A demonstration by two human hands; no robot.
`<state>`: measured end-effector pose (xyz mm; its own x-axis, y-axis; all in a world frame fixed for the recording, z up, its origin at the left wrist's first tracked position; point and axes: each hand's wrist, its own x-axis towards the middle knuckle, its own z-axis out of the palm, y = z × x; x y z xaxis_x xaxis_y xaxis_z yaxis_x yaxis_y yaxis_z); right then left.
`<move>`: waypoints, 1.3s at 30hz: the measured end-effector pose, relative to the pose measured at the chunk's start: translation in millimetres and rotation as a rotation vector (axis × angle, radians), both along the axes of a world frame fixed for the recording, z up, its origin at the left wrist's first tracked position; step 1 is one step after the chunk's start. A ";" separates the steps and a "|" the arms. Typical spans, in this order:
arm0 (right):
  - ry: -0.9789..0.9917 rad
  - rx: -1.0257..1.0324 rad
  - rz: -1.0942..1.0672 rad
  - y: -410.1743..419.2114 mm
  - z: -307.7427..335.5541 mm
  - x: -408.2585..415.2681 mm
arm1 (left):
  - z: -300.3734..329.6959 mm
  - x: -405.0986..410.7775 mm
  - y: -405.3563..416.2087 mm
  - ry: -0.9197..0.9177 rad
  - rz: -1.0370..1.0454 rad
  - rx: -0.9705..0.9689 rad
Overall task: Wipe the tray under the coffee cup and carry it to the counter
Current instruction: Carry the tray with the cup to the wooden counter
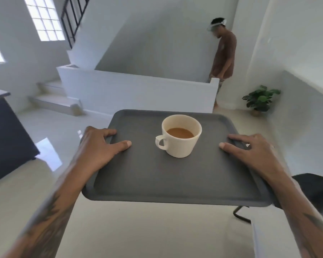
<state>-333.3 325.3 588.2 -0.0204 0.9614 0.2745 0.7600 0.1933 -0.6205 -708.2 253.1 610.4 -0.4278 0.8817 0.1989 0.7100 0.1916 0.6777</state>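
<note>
A dark grey rectangular tray [172, 181] is held level in the air in front of me. A cream coffee cup [181, 135] with brown coffee stands upright on its far half, handle pointing left. My left hand [99, 146] grips the tray's left rim, thumb on top and fingers under the edge. My right hand [250, 151] grips the right rim the same way. No cloth is in view.
Below the tray lies a pale table top [147, 233] with a black chair [313, 190] at the right. A dark counter [6, 142] stands at the left. A low white wall [138, 90], stairs, a person [224, 54] and a potted plant [259, 98] are ahead.
</note>
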 end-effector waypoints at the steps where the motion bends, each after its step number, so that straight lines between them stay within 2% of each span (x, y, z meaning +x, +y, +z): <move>1: 0.010 0.008 0.045 15.9 -1.5 -19.3 | 1.4 -16.5 -0.4 -0.002 0.042 -0.004; 10: 0.046 -0.021 0.461 127.7 -0.4 -204.2 | -11.6 -144.8 -2.1 -0.052 0.395 -0.016; 23: 0.053 -0.111 0.945 276.4 -8.1 -482.6 | -31.7 -296.4 27.4 -0.153 0.890 0.023; 29: 0.048 -0.110 1.056 313.8 -16.9 -624.7 | -35.6 -399.1 41.4 -0.094 1.003 0.002; 39: 0.057 -0.122 1.101 358.7 -14.1 -859.2 | -20.8 -611.8 74.6 -0.042 1.041 -0.009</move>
